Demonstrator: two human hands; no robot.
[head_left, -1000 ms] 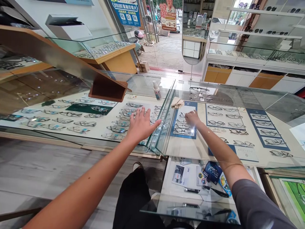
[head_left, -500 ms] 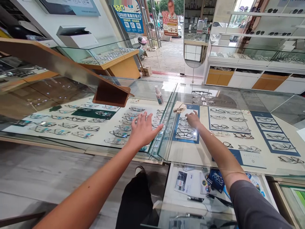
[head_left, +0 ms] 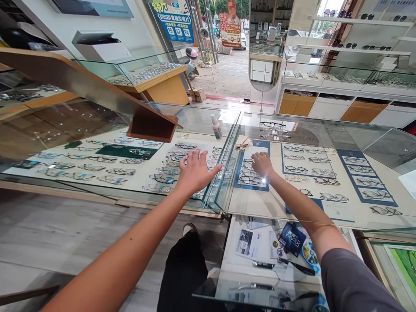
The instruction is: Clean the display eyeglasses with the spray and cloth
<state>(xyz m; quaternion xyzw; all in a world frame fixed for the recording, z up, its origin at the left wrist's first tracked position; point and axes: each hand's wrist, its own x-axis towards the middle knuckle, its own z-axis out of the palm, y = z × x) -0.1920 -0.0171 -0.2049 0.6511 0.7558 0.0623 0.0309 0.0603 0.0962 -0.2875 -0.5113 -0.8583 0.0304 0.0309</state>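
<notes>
My left hand (head_left: pixel 194 171) is spread out over the left glass display case, its fingers apart and nothing in it. Under it, rows of eyeglasses (head_left: pixel 162 178) lie inside the case. My right hand (head_left: pixel 261 164) is over a blue and white display card (head_left: pixel 238 180) in the right case, where several eyeglasses (head_left: pixel 250 179) are lined up. Its fingers are curled downward and together; whatever they may hold is hidden. A crumpled beige cloth (head_left: pixel 243 143) lies just beyond the right hand. A small white spray bottle (head_left: pixel 216 127) stands on the glass past my left hand.
Three stacked eyeglasses (head_left: pixel 273 130) rest at the back of the right case. A brown wooden box-like piece (head_left: pixel 151 125) juts over the left case. Below the right case, an open drawer (head_left: pixel 232 260) holds cards and pens. An oval mirror (head_left: pixel 264 47) stands behind.
My right hand's fingers, more stretched out before, have curled in over the card. My left hand stays spread in about the same place. The whole view has shifted slightly.
</notes>
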